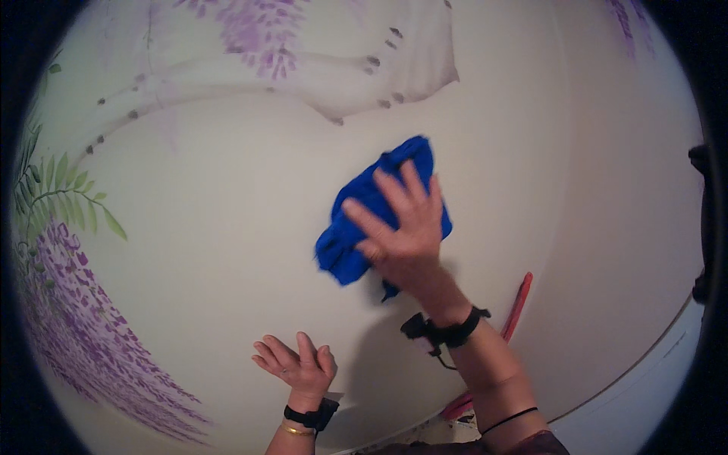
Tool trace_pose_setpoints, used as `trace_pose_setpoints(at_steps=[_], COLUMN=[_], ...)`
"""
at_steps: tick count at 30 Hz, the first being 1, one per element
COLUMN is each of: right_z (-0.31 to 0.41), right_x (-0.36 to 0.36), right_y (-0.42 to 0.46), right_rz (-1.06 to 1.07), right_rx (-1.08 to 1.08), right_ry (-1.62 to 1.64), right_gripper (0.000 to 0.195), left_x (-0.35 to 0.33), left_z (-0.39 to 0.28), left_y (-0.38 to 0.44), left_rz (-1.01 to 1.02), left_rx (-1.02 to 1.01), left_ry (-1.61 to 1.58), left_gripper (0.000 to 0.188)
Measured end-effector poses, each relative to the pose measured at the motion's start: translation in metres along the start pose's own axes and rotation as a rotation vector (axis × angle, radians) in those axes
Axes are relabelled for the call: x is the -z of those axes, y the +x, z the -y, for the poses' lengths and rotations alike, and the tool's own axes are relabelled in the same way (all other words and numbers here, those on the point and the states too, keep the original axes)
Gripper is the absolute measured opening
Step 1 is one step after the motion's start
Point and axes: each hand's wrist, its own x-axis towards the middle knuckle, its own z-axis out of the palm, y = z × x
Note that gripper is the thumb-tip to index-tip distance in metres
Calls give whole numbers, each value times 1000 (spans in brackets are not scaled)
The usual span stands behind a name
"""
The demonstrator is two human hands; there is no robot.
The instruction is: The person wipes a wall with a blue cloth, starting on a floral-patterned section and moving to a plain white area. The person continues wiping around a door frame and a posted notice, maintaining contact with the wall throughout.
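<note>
My right hand [410,230] lies over a crumpled blue cloth [355,193] and presses it against a pale wall [227,227], fingers spread. Parts of the cloth stick out past the fingertips and below the thumb side. The hand is slightly blurred. Lower and to the left, my left hand [301,367] holds nothing, with its fingers apart. Whether it touches the wall I cannot tell. Both wrists wear black straps with small devices, and a gold bangle [297,430] circles the left one.
Painted on the wall are a pale branch [341,85], purple blossoms [91,318] and green leaves [74,196]. A red stick-like object [518,304] stands behind my right forearm. At the lower right is a pale blue-white surface [631,381] with a dark edge line. Something black [708,222] shows at the far right rim.
</note>
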Motion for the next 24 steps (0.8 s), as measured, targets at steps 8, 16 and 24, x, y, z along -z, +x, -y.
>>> trace_pose_setpoints(at_steps=[8, 16, 24], right_z=[38, -32, -56], right_x=[0, 18, 22], right_y=[-60, -54, -76], right_rz=[138, 79, -8], right_rx=[187, -28, -194], right_ry=[160, -6, -89], right_gripper=[53, 58, 43], left_x=[4, 7, 5], left_z=[0, 0, 3], left_y=[2, 5, 3], left_rz=[8, -24, -29], left_rx=[15, -9, -4], left_ry=[13, -24, -28], left_gripper=[49, 49, 50])
